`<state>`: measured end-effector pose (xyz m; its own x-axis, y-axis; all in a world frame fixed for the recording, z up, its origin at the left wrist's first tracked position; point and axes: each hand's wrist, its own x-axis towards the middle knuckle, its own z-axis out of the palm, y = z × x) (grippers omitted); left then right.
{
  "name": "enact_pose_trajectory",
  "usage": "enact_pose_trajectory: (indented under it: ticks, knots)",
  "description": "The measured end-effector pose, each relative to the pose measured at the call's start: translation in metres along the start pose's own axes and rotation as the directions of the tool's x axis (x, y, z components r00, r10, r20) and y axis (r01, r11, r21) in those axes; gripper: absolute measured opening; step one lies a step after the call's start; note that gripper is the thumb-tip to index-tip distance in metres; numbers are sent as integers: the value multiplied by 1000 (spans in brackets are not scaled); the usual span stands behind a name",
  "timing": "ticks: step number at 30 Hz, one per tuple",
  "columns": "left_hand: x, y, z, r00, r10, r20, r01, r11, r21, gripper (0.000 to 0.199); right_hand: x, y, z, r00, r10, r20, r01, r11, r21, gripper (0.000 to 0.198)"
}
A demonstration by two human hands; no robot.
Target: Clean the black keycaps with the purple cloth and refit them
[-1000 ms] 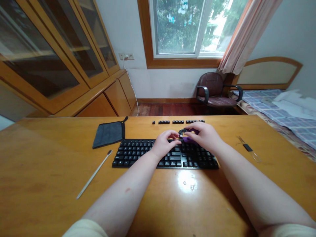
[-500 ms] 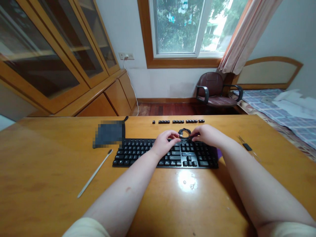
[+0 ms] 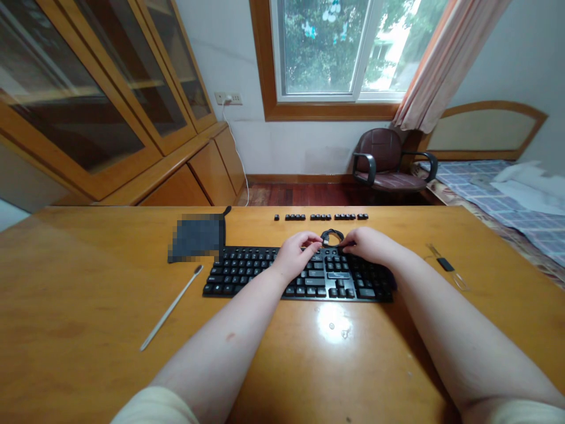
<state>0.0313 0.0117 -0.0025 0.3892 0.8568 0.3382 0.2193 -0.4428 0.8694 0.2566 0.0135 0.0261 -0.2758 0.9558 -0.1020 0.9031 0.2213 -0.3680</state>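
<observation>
A black keyboard (image 3: 247, 271) lies flat across the middle of the table under both hands. My left hand (image 3: 300, 253) is over its upper middle, thumb and fingertips drawn together; anything between them is too small to make out. Close by on the right, my right hand (image 3: 368, 244) has its fingertips pinched at the keyboard's upper edge, and what they grip is hidden. Between the hands, just behind the keyboard, sits a coiled black USB cable (image 3: 337, 234). Farther back, loose black keycaps (image 3: 320, 217) stand in a row of small groups.
On the left are a dark, partly pixelated pouch (image 3: 198, 235) and a white-handled brush (image 3: 170, 309). A wire keycap puller (image 3: 445, 264) with a black grip lies at the right. Beyond the wooden table (image 3: 110, 265) stand a chair (image 3: 382, 159) and a bed (image 3: 477, 176).
The view has shifted slightly. Both hands stay at the keyboard's upper edge, with only small finger movements; the purple patch beside the right forearm is no longer visible.
</observation>
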Motion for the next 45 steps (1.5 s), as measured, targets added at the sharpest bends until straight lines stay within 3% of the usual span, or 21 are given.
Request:
enact_pose_trajectory:
  ticks: [9, 13, 19, 22, 25, 27, 30, 31, 32, 37, 45]
  knots:
    - [0, -2, 1, 1000, -2, 7, 2, 1000, 5, 21, 1, -5, 6, 1000, -28, -8, 26, 986, -167, 20]
    - [-1, -1, 1, 1000, -8, 9, 8, 1000, 2, 21, 1, -7, 4, 1000, -27, -16, 24, 989, -143, 15]
    - [-1, -1, 1, 1000, -4, 4, 4, 1000, -10, 21, 5, -1, 8, 984, 177, 0, -176, 982, 67, 12]
    - [0, -2, 1, 1000, 2, 14, -2, 1000, -6, 22, 7, -2, 10, 967, 251, -39, -249, 967, 53, 15]
    - [0, -2, 1, 1000, 11, 19, -11, 1000, 3, 23, 8, 1, 6, 961, 253, -116, -250, 967, 38, 17]
    - [0, -2, 1, 1000, 13, 18, -13, 1000, 3, 23, 9, 12, 2, 926, 291, -241, -287, 957, 52, 19]
    - [0, -1, 1, 1000, 14, 17, -14, 1000, 1, 23, 12, 40, 2, 786, 411, -461, -457, 889, 14, 31]
    - [0, -1, 1, 1000, 15, 17, -15, 1000, 4, 22, 13, 51, 4, 766, 408, -497, -478, 878, -15, 36]
    - [0, 0, 1, 1000, 15, 16, -15, 1000, 7, 21, 15, 61, 6, 765, 388, -514, -477, 878, -47, 41]
    - [0, -2, 1, 1000, 1, 13, -1, 1000, 20, 19, 23, 91, 19, 854, 267, -447, -361, 922, -139, 53]
    - [-1, -3, 2, 1000, 7, 18, -8, 1000, 19, 20, 28, 98, 22, 881, 239, -408, -334, 926, -179, 47]
